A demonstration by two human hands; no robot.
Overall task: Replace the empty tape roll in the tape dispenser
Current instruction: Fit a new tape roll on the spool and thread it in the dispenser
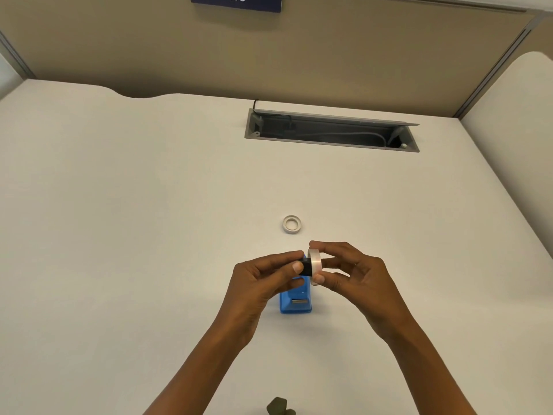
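A blue tape dispenser [295,304] stands on the white desk [119,235], partly hidden under my hands. My left hand [263,283] pinches a small black spindle [305,268] between thumb and fingers. My right hand [353,274] grips a full roll of clear tape [315,266] on edge. The spindle touches the roll's left side, both held just above the dispenser. An empty white tape core [292,224] lies flat on the desk a little beyond my hands.
A grey cable tray [330,142] with its lid open is recessed in the desk at the back. A beige partition wall [269,55] closes off the far side. A dark object [279,407] pokes in at the bottom edge.
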